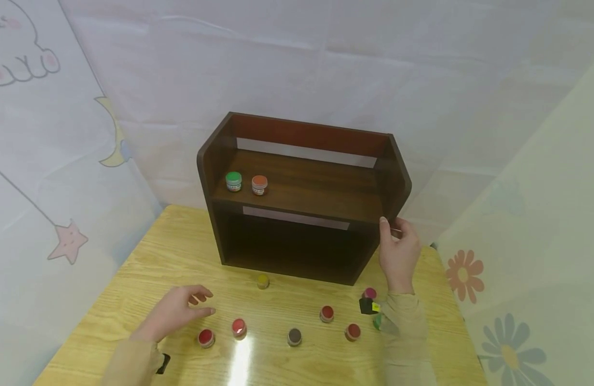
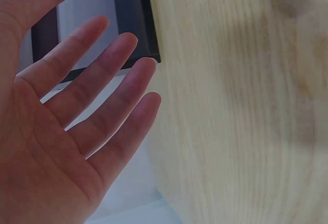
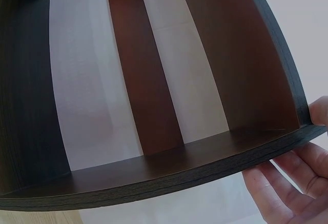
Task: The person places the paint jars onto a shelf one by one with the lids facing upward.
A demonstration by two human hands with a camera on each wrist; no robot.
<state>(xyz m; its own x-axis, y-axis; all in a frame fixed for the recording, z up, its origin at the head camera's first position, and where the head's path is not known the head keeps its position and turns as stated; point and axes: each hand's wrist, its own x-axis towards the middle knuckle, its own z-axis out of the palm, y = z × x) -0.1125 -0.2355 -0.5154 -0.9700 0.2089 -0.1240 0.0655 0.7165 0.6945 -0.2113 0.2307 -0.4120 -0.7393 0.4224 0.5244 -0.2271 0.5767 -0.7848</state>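
A dark brown wooden shelf (image 1: 297, 206) stands on the table. My right hand (image 1: 399, 252) grips its right side panel near the middle board. In the right wrist view, the thumb lies at the front edge of the shelf (image 3: 154, 183) and the fingers (image 3: 277, 193) are on the panel's outer face. My left hand (image 1: 176, 310) hovers over the table with nothing in it; in the left wrist view its fingers (image 2: 118, 116) are spread. Nearest to it are a dark red jar (image 1: 206, 338) and a bright red jar (image 1: 238, 327). A green jar (image 1: 234, 181) and an orange jar (image 1: 259, 184) stand on the upper shelf board.
On the yellow wooden table (image 1: 171, 241) stand a yellow jar (image 1: 262, 281), a dark grey jar (image 1: 294, 336), a red jar (image 1: 327, 313), a brownish-red jar (image 1: 353, 332) and a magenta jar (image 1: 370, 293). My right sleeve partly hides another green jar (image 1: 377, 321). Printed cloth surrounds the table.
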